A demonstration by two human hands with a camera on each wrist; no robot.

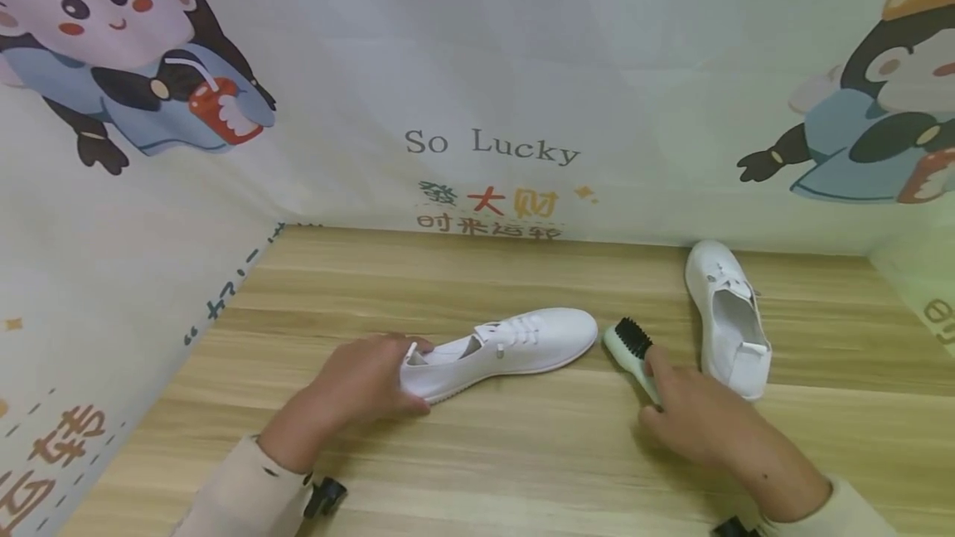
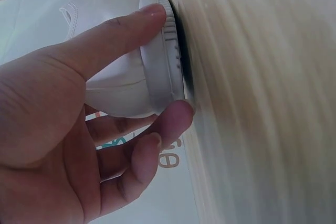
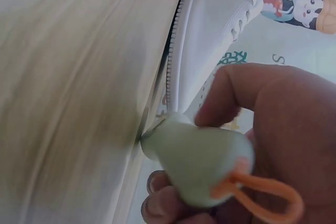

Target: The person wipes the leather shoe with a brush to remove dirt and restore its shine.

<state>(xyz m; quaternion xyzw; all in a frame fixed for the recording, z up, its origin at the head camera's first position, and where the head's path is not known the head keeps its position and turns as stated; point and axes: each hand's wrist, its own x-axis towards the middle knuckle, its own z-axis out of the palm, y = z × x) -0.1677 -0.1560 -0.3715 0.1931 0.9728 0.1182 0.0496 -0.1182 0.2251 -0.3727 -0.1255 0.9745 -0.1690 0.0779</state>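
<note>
Sleeves [image 1: 237,489] nearest; left grip [image 1: 366,379] clamps left-side shoe [image 1: 507,359], probably light, pliant, by heel [image 1: 433,384]; right grip [image 1: 697,413] clamps brush [image 1: 631,341], stiffness unclear.

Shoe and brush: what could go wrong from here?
1. The left hand holds the shoe only at the heel, so the toe may swing if the brush pushes it.
2. The second shoe lies close beside the right hand, which might knock it.
</note>
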